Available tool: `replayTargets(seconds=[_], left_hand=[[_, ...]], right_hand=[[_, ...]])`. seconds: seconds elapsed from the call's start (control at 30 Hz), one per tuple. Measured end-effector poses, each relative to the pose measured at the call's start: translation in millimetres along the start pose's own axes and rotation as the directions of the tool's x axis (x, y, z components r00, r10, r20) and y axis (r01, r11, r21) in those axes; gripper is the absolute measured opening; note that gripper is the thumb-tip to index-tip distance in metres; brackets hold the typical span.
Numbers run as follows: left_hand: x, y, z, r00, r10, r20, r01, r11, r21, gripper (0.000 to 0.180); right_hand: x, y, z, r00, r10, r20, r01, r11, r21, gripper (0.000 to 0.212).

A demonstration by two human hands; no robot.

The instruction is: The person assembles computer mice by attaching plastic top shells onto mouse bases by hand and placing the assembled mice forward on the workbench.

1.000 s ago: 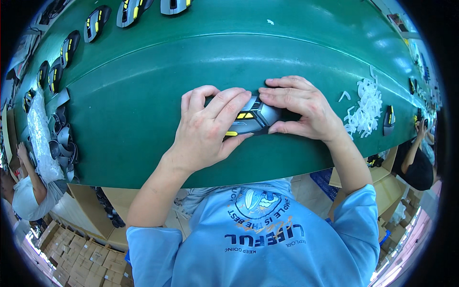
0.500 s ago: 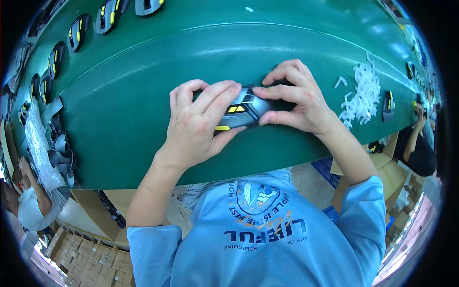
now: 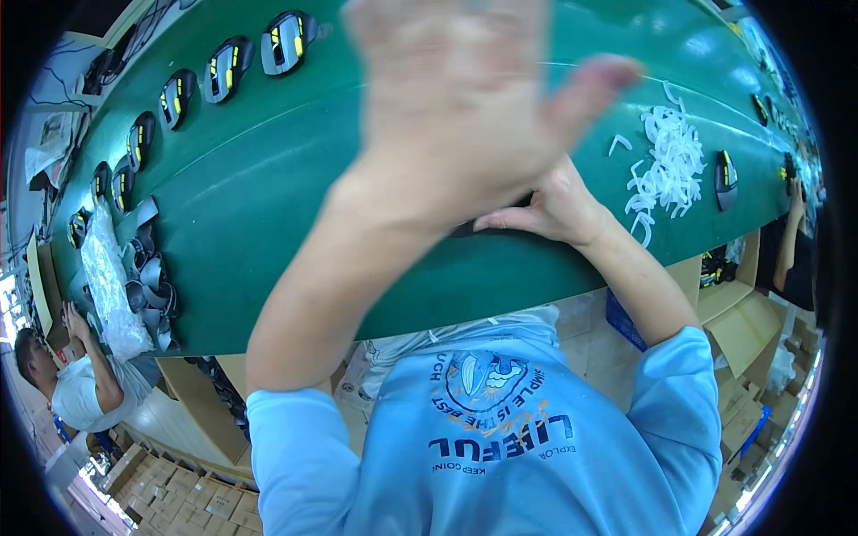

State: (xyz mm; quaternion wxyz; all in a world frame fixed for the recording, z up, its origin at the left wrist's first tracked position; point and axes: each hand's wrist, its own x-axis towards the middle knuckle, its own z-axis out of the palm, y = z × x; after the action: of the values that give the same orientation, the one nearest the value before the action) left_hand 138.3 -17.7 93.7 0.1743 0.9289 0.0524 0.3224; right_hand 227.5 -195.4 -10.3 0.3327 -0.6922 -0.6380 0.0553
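Note:
My left hand is raised high in front of the view, smeared by motion. Its thumb sticks out to the right, while its fingers blur toward the top edge, so I cannot make out anything in them. Behind it, my right hand stays low over the green table, thumb and fingers closed on a computer mouse. Only a dark edge of that computer mouse shows beside the thumb; my left hand and wrist hide the rest.
Grey-black mice with yellow parts line the far left of the green table. White curved plastic pieces lie in a heap at right, beside another mouse. Clear bagging and grey curved parts sit left, near a co-worker.
My left hand has let go of the mouse and risen up toward the view. My right hand stays at the mouse. The whole view has shifted slightly.

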Motion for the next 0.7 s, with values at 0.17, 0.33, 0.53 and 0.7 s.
replayTargets(seconds=[0.17, 0.33, 0.53, 0.7], left_hand=[[-41, -9, 85, 0.997, 0.011, -0.075, -0.010, 1.000, 0.021, 0.081], [-32, -37, 42, 0.993, 0.122, -0.006, -0.122, 0.991, -0.059, 0.090], [-116, -62, -39, 0.840, -0.009, 0.543, 0.044, 0.998, -0.053, 0.090], [-120, -78, -32, 0.898, -0.040, 0.437, 0.083, 0.993, -0.079, 0.078]], right_hand=[[1, 3, 14, 0.996, 0.057, -0.068, -0.052, 0.996, 0.074, 0.096], [-1, 4, 9, 0.997, 0.077, 0.030, -0.076, 0.997, -0.032, 0.085], [33, -23, -2, 0.998, -0.053, 0.030, 0.053, 0.999, -0.006, 0.080], [41, -13, 0, 0.986, -0.012, 0.164, -0.027, 0.972, 0.232, 0.063]])
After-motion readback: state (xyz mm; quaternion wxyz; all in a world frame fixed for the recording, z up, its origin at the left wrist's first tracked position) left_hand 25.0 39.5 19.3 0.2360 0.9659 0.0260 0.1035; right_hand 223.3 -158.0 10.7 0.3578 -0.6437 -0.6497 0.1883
